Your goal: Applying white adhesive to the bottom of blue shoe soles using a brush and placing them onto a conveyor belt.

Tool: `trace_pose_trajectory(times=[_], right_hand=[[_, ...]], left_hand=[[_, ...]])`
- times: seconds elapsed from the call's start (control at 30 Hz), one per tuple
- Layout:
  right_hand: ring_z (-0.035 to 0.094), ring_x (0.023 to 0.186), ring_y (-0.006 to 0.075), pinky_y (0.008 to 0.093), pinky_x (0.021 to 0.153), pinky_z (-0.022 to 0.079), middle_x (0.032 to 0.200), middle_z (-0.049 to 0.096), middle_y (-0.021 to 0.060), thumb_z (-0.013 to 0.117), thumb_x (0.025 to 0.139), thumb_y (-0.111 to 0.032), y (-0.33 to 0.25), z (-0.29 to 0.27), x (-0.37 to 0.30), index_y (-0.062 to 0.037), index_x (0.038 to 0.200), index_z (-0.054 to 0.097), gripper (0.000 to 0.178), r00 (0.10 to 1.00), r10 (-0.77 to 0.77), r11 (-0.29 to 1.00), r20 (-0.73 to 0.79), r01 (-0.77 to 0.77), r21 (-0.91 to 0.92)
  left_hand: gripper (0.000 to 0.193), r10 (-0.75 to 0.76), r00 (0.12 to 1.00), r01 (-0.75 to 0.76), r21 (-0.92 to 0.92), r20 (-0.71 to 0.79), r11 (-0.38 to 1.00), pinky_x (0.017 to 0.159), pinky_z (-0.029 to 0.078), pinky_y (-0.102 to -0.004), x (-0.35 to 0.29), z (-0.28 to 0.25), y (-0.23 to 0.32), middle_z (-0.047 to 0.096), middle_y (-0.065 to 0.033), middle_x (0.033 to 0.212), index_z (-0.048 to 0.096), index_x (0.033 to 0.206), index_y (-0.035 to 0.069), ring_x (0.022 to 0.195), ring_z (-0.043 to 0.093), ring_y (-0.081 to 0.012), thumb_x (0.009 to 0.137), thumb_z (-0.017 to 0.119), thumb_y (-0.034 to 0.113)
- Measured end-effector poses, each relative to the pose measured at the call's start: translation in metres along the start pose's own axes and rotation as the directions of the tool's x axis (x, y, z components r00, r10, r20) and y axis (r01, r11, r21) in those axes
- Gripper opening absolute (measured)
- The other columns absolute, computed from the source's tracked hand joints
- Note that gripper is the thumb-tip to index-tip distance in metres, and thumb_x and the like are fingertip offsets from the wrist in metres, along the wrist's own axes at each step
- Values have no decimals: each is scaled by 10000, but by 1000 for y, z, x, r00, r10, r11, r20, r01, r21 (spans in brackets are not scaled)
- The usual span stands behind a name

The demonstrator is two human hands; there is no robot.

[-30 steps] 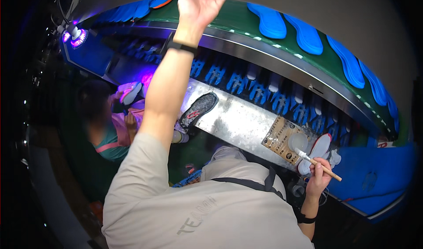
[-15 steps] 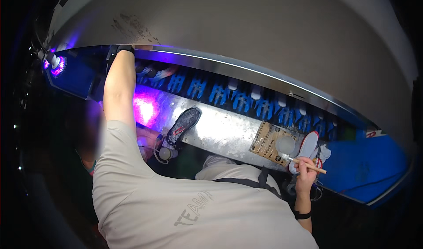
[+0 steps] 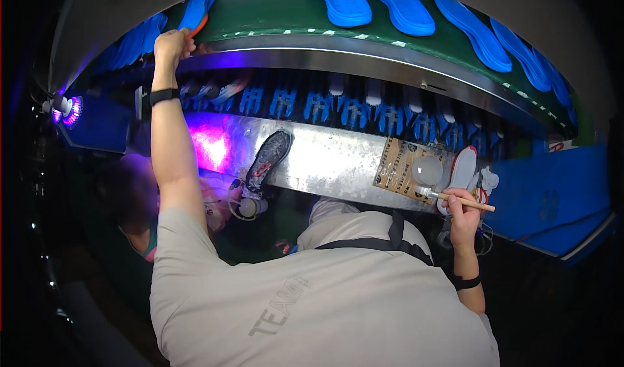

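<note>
Far out on the left, my left hand (image 3: 170, 49) is closed on the near end of a blue shoe sole (image 3: 197, 11) with an orange edge, at the green conveyor belt (image 3: 260, 10). My right hand (image 3: 463, 214) grips a brush (image 3: 478, 204) by its wooden handle. Its pale bristle end sits at the rim of a round, whitish bowl (image 3: 427, 170), which stands on a sheet of printed brown cardboard (image 3: 393, 165). Just beyond my right hand lies a white sole (image 3: 463, 167) with a red edge. A dark sole (image 3: 270, 156) lies on the metal shelf (image 3: 325, 159).
Several blue soles (image 3: 396, 6) lie on the belt behind a metal rail (image 3: 312, 45). Blue racks (image 3: 354, 113) line the space under it. A purple lamp (image 3: 73, 110) shines at left, near another person (image 3: 130, 191). White crumpled material (image 3: 489, 178) lies right of the white sole.
The view has shifted, bringing the belt and its blue soles into sight. My left hand, hidden under the hood before, now shows holding a sole. My right hand still holds the brush by the bowl.
</note>
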State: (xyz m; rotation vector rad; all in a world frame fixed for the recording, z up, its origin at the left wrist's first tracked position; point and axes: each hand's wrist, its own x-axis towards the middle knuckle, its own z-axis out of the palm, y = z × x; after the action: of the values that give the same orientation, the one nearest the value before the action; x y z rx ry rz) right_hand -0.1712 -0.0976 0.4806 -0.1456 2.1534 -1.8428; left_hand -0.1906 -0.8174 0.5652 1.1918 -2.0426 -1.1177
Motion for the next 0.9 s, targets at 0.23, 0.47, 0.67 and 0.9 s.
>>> trace_pose_trajectory(times=[0.23,0.47,0.67,0.9], right_hand=[[587,763,63,196,666,430,876,671,28,621,974,-130,4,-2,-7,2,1041,683,160,1000,-2,1000,24,1,10],[569,744,62,200,661,425,858,662,23,619,971,-128,14,-6,-10,0,1036,687,159,1000,-5,999,27,3,52],[563,756,62,199,672,421,855,648,18,623,970,-126,22,-9,-7,-3,1033,687,152,999,2,996,41,-6,90],[566,781,63,201,698,425,872,655,20,609,978,-106,28,-12,-6,-2,1043,685,144,999,30,987,26,-34,157]], left_hand=[[547,340,885,61,802,-319,594,856,557,-447,-39,-27,19,748,-175,962,736,1069,20,855,735,-347,886,611,521],[157,-163,983,166,-40,79,985,445,477,-255,-27,-10,-14,628,-76,688,658,917,-35,514,592,-142,906,701,116],[152,-73,900,317,-531,429,786,538,510,-298,-89,-8,-31,602,-80,752,580,982,0,610,597,-173,938,609,143],[871,261,778,592,-806,571,-2,954,530,-566,-214,37,-31,219,-409,1518,211,1500,-123,1371,358,-563,981,418,545]])
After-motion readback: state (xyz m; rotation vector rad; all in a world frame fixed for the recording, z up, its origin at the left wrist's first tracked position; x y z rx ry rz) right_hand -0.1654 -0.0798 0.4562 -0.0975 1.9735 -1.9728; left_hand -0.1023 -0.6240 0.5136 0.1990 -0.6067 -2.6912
